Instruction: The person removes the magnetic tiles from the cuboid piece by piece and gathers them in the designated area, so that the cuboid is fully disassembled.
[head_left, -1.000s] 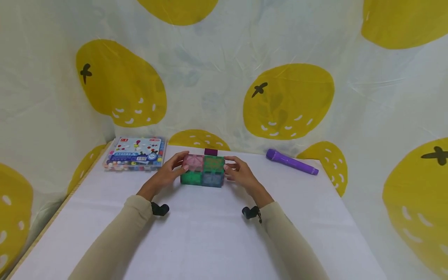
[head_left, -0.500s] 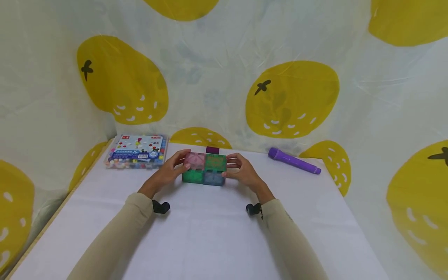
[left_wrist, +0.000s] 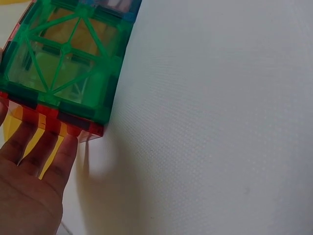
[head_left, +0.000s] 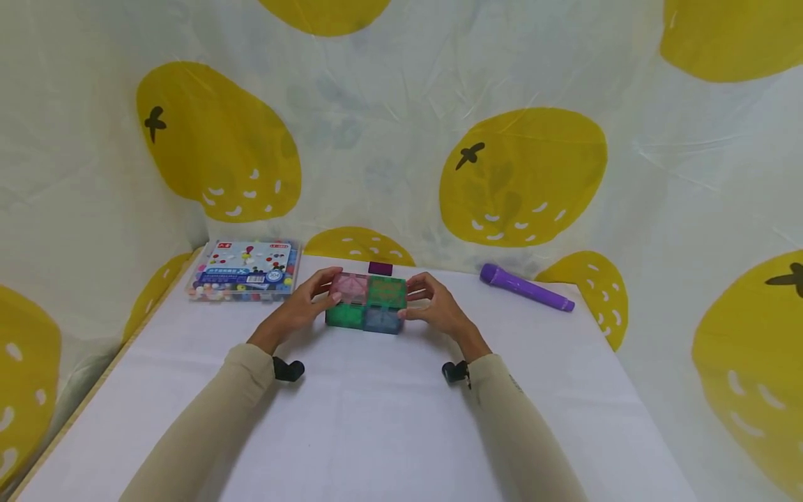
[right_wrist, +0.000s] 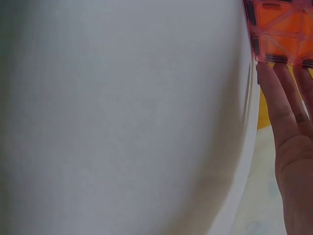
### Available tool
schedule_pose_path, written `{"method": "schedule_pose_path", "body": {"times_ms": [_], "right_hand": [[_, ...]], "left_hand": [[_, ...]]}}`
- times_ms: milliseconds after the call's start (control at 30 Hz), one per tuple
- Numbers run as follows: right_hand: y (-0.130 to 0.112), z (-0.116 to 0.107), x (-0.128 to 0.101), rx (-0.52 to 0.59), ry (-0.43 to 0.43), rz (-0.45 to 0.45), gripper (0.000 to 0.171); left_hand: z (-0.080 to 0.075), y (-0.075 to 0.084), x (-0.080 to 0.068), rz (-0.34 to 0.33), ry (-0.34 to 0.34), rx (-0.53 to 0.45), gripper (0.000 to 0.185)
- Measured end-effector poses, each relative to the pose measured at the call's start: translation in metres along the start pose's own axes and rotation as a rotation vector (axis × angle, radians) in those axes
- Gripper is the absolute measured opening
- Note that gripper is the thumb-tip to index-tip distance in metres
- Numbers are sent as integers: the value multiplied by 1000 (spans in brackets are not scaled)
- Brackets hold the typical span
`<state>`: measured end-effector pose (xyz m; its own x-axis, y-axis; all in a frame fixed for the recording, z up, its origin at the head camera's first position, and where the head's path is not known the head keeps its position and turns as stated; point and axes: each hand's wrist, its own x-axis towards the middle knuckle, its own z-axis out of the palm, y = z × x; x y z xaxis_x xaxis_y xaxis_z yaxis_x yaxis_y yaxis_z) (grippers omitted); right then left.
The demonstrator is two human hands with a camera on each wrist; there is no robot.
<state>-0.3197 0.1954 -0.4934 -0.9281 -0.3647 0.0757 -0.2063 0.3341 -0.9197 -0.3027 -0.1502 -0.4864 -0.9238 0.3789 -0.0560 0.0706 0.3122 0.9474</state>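
Note:
In the head view, a box built of see-through magnetic tiles [head_left: 386, 291] stands near the back of the table. Pink, green and blue tiles face me in two rows. My left hand [head_left: 300, 308] grips its left end, thumb at the front by the pink tile and fingers round the side. On the right end my right hand [head_left: 442, 311] holds it, thumb at the front corner by the blue tile [head_left: 383, 319]. The left wrist view shows fingertips against a red end tile [left_wrist: 93, 128]. Fingertips touch a pink-orange end tile [right_wrist: 281, 32] in the right wrist view.
A clear case of colourful beads [head_left: 243, 270] with a printed label lies at the back left. To the right is a purple toy microphone [head_left: 525, 286]. A small dark purple piece [head_left: 380, 268] sits behind the tile box, near the patterned curtain [head_left: 376, 167].
My right hand has shifted a little on its end, its thumb now lower at the front corner. The left hand keeps its hold, and the tile box looks the same.

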Motion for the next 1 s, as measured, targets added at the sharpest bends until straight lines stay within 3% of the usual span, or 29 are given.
{"method": "schedule_pose_path", "body": {"times_ms": [267, 567, 667, 1000], "right_hand": [[3, -16, -4, -37, -54, -28, 71], [-20, -37, -18, -318, -124, -32, 70], [-18, -43, -23, -357, -126, -11, 70], [5, -76, -43, -58, 54, 105, 77]], "left_hand": [[2, 3, 1, 15, -7, 25, 69], [0, 0, -2, -1, -1, 26, 67], [0, -1, -2, 5, 1, 26, 67], [0, 0, -2, 15, -1, 23, 66]]}}
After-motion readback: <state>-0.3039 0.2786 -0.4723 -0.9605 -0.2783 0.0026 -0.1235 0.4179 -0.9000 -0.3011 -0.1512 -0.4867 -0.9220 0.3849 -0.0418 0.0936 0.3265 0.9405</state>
